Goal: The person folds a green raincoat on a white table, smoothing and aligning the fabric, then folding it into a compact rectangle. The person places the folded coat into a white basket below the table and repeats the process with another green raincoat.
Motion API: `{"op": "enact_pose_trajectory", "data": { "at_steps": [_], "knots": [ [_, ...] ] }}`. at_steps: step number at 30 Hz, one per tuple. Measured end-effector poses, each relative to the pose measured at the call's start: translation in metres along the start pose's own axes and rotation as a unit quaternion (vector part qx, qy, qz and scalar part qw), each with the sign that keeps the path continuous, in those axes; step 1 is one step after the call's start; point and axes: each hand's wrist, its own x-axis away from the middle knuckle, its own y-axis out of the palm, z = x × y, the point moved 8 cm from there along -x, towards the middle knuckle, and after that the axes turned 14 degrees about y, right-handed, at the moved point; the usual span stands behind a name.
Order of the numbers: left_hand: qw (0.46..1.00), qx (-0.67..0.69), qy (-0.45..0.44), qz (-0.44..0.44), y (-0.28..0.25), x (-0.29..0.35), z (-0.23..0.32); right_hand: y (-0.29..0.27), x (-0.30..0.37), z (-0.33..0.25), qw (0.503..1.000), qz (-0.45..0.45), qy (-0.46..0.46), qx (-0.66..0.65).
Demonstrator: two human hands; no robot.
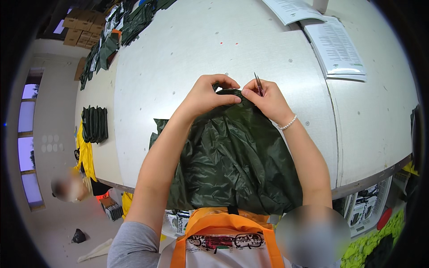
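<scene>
A dark green, shiny fabric piece (pixel 232 156) drapes from the table edge side toward my body, its gathered top edge raised between my hands. My left hand (pixel 210 94) is closed, thumb and fingers pinching that edge. Close beside it, my right hand (pixel 269 100) pinches the same edge with thumb and forefinger. Small pointed scissors (pixel 258 81) are tucked in the right hand, blades pointing away from me; their handles are mostly hidden by the fingers. A beaded bracelet (pixel 288 123) circles my right wrist.
A white table (pixel 178 58) spreads ahead. Printed sheets (pixel 335 49) lie at the far right. Dark green garments (pixel 134 22) are heaped at the far left, and a folded green stack (pixel 94 124) sits at the left edge near yellow fabric (pixel 86 154). Another person (pixel 71 185) is at the left.
</scene>
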Motion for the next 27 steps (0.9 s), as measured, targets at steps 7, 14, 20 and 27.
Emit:
{"op": "enact_pose_trajectory", "data": {
  "at_steps": [7,14,20,27],
  "knots": [
    [0.993,-0.104,0.048,0.042,-0.01,0.008,0.032,0.005,-0.003,-0.008,0.984,-0.061,0.109,-0.125],
    [0.908,-0.284,0.271,0.145,-0.007,0.045,0.049,-0.011,0.032,-0.028,0.992,0.117,-0.021,0.03],
    [0.83,-0.369,0.378,0.181,0.015,0.071,0.062,-0.001,0.076,-0.038,0.978,0.053,0.035,0.197],
    [0.811,-0.393,0.396,0.176,0.024,0.078,0.065,0.006,0.071,-0.049,0.949,0.038,-0.003,0.314]
  ]
}}
